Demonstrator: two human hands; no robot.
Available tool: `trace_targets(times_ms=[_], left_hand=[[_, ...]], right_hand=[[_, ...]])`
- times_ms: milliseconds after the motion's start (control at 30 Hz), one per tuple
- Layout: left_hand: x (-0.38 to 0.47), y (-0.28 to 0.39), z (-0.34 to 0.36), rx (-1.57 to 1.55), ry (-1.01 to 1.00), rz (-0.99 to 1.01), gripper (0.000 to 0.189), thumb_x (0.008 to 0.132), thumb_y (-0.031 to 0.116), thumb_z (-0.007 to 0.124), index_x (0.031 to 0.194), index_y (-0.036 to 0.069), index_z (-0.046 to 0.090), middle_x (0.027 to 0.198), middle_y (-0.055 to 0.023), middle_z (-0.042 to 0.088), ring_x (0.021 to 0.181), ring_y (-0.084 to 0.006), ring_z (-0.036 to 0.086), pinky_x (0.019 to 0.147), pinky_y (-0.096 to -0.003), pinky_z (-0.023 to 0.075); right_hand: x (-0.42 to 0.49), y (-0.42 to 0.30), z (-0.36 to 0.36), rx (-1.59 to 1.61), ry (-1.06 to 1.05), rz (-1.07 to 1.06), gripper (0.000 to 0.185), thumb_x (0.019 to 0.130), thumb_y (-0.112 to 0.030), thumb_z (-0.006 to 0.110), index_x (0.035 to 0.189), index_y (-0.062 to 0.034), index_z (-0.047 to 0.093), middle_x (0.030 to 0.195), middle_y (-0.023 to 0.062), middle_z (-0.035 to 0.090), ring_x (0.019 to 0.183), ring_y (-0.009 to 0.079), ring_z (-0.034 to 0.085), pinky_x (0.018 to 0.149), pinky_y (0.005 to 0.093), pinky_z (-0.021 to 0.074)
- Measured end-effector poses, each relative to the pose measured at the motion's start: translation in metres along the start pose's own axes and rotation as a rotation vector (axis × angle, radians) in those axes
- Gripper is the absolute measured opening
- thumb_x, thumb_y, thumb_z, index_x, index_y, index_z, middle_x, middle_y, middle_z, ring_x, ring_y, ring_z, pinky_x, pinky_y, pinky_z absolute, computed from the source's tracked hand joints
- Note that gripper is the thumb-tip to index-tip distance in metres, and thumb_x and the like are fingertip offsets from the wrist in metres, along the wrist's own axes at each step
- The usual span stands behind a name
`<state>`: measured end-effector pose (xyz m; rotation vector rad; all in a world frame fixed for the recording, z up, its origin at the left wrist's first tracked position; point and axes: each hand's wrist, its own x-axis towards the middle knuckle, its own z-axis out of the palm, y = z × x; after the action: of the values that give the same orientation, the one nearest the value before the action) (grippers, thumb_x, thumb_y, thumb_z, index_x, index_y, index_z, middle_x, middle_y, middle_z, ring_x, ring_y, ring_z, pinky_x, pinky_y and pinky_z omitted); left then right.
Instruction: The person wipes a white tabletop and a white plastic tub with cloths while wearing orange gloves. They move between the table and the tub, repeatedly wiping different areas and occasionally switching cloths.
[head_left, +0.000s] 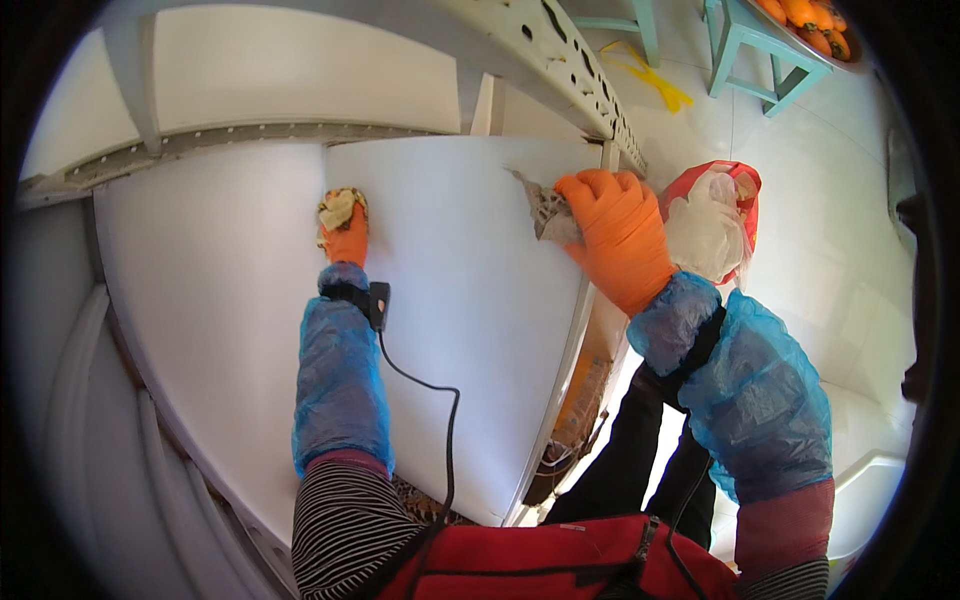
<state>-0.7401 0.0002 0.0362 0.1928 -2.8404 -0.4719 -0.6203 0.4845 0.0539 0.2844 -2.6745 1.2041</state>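
Note:
My left hand (348, 241), in an orange glove, grips a crumpled yellowish cloth with dark patterned edges (340, 210). It rests by the seam between two white shelf boards, the left board (210, 315) and the right board (457, 300). Near the right board's outer edge, my right hand (619, 236), gloved the same way, pinches a damp-looking grey rag (553, 216). Part of the rag lies on the board; the rest is hidden under my fingers. Blue plastic sleeve covers (341, 390) wrap both forearms.
A perforated metal shelf frame (577, 67) runs above and behind the boards. A red bag with clear plastic (709, 225) stands on the tiled floor at right. Beyond are a teal stool (776, 56), a bowl of orange fruit (855, 66) and yellow strapping (649, 75). A black cable (452, 420) hangs from my left wrist.

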Motion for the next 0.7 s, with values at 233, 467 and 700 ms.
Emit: trace_targets(times_ms=[233,467,700], left_hand=[[0.101,0.004,0.028,0.153,-0.052,0.111,0.048,0.098,0.04,0.057,0.132,0.008,0.056,0.132,-0.0117,0.058,0.126,-0.0266,0.053,0.105,-0.0346,0.0407],[0.103,0.02,0.034,0.031,-0.101,0.061,0.059,0.096,0.046,0.054,0.143,0.011,0.049,0.145,-0.0107,0.052,0.135,-0.0313,0.047,0.111,-0.0369,0.0359],[0.054,0.077,0.058,-0.114,-0.21,0.067,0.062,0.095,0.05,0.056,0.144,0.015,0.049,0.15,-0.0139,0.046,0.138,-0.0371,0.036,0.116,-0.0412,0.0256]], right_hand=[[-0.002,0.001,0.005,-0.03,0.0,-0.004,0.057,0.066,-0.017,0.079,0.119,-0.0146,0.057,0.114,0.0081,0.058,0.105,0.0339,0.054,0.093,0.0459,0.0448],[-0.002,-0.004,0.004,-0.075,-0.024,0.02,0.059,0.065,-0.015,0.08,0.12,-0.0142,0.057,0.117,0.008,0.058,0.107,0.0339,0.054,0.092,0.0467,0.0447],[-0.005,-0.005,0.01,-0.13,-0.005,0.017,0.056,0.068,-0.015,0.078,0.12,-0.0146,0.057,0.117,0.0065,0.059,0.109,0.0331,0.055,0.091,0.0459,0.0454]])
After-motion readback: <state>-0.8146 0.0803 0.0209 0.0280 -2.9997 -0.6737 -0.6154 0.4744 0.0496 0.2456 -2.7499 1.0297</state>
